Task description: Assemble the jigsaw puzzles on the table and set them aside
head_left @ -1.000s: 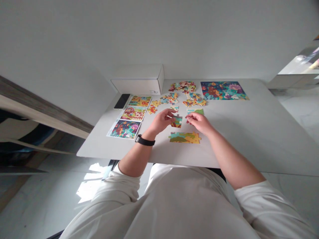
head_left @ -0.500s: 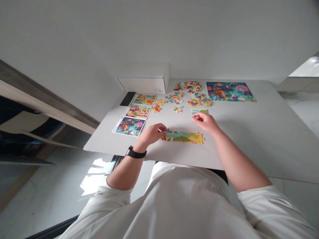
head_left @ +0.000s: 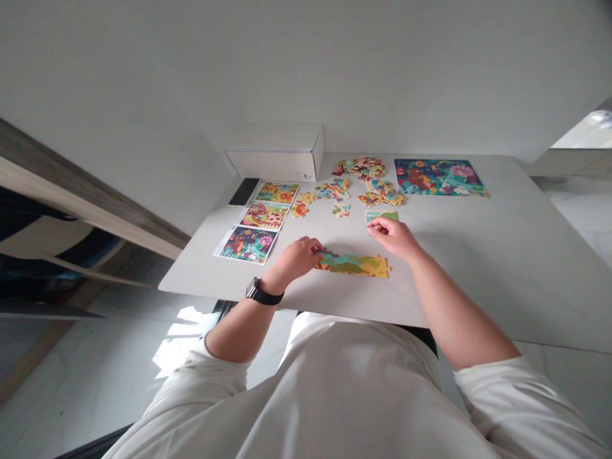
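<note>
A strip of joined puzzle pieces, yellow, green and blue, lies near the table's front edge. My left hand is closed on the puzzle piece at the strip's left end, its fingers covering part of it. That piece now sits against the rest of the strip with no clear gap. Above the strip, my right hand has its fingers curled together. Its fingertips are by the lower left corner of a small blue-and-green puzzle section. Whatever the right fingers pinch, if anything, is hidden.
Loose puzzle pieces lie in piles towards the back, with a single piece nearer. Three picture cards line the left side beside a phone. A white box stands behind them. A dark-blue puzzle picture lies back right.
My left hand has moved slightly right with the end piece, and the gap between it and the strip has closed. My right hand has stayed almost still.
</note>
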The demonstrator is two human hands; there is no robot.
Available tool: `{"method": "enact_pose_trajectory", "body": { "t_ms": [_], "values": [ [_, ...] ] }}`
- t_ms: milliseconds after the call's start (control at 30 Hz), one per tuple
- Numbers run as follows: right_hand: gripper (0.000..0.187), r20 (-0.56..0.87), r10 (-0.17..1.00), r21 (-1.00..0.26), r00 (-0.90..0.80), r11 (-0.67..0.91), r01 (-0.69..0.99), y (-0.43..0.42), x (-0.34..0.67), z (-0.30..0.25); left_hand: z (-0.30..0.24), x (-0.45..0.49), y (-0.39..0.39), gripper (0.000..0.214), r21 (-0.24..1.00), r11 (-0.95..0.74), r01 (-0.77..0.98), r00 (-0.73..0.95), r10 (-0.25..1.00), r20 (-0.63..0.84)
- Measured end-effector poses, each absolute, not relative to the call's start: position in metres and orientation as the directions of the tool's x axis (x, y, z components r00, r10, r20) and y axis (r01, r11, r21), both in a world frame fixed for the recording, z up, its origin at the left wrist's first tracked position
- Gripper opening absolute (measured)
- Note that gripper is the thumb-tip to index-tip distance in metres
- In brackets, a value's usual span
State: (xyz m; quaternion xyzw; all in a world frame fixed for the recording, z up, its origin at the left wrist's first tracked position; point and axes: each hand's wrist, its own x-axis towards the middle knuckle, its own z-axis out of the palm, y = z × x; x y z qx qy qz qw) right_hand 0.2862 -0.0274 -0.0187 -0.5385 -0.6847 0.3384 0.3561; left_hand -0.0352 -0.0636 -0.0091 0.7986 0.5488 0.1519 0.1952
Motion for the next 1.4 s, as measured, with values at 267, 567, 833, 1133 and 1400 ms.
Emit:
{"method": "enact_pose_trajectory", "body": {
  "t_ms": [267,567,833,1133,1400],
  "values": [
    [0.019,0.153,0.968,-0.76,-0.198,0.243,0.603,-0.03,0.295,-0.008,-0.008,-0.032,-0.08,0.028,0.443,-0.492,0.75,0.483,0.864,0.143],
    [0.017,0.119,0.964,-0.726,-0.239,0.249,0.641,-0.031,0.297,-0.009,-0.018,-0.035,-0.086,0.037,0.393,-0.511,0.765,0.525,0.847,0.08],
    [0.012,0.092,0.956,-0.685,-0.277,0.263,0.679,-0.028,0.299,-0.011,-0.01,-0.027,-0.088,0.036,0.298,-0.49,0.819,0.505,0.863,0.031],
    [0.018,-0.2,0.921,-0.629,-0.334,0.14,0.765,-0.027,0.333,-0.011,-0.005,-0.019,-0.089,0.031,0.368,-0.551,0.749,0.553,0.826,0.111],
    [0.027,-0.35,0.864,-0.492,-0.363,0.16,0.856,-0.037,0.321,0.005,-0.011,-0.004,-0.088,0.035,0.261,-0.489,0.832,0.503,0.864,0.016]
  ]
}}
